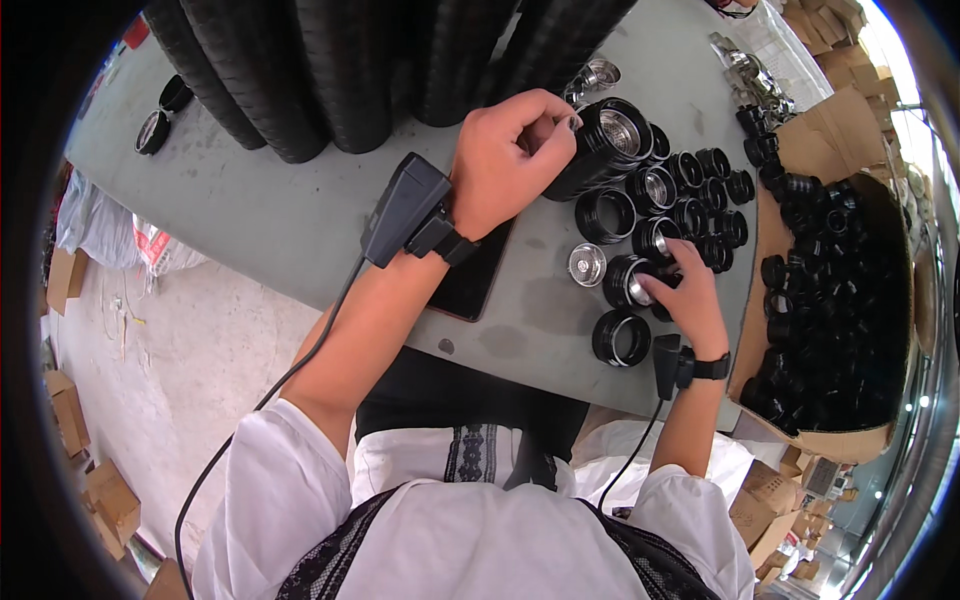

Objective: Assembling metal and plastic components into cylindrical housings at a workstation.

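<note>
My left hand [507,150] is closed in a pinch beside the open end of a large black cylinder [590,165], which has a silver metal strainer [620,132] in its mouth. Whatever its fingertips hold is too small to make out. Over a cluster of black threaded rings, my right hand [690,300] has thumb and forefinger apart. Its thumb touches the silver insert of one black ring [617,284], and the forefinger reaches another ring [645,238]. A loose round strainer [587,264] lies left of them, with an empty black ring [620,338] nearer me.
Several tall black tubes [340,70] stand at the table's far side. A cardboard box [860,440] full of black rings is at the right. Silver parts [750,75] lie at the far right. A dark flat tablet-like object [470,285] lies under my left wrist.
</note>
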### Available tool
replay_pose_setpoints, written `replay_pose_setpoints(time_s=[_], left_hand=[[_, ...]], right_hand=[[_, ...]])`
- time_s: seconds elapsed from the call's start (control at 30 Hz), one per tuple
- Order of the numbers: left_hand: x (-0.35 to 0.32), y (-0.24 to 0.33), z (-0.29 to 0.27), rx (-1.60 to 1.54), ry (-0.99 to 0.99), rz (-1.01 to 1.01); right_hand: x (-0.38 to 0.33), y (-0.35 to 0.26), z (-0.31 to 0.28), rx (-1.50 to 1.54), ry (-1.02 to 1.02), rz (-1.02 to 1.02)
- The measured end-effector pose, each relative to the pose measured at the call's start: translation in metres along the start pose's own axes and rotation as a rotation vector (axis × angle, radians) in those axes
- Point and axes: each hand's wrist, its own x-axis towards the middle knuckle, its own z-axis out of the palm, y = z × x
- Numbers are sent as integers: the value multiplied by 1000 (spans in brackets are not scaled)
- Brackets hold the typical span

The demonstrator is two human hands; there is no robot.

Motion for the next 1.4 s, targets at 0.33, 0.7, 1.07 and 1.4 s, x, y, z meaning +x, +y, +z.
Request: replay_pose_setpoints(time_s=[0.33,0.7,1.07,1.4], left_hand=[[1,-2,3,-30,7,0],[1,-5,2,-29,15,-15],[1,-2,1,-68,9,-57],[0,0,0,-40,-10,-61]], right_hand=[[13,-16,1,-342,-57,100],[-4,-25,-20,248,40,138],[-3,-15,6,-157,127,-25],[9,-14,-7,-154,-32,18]])
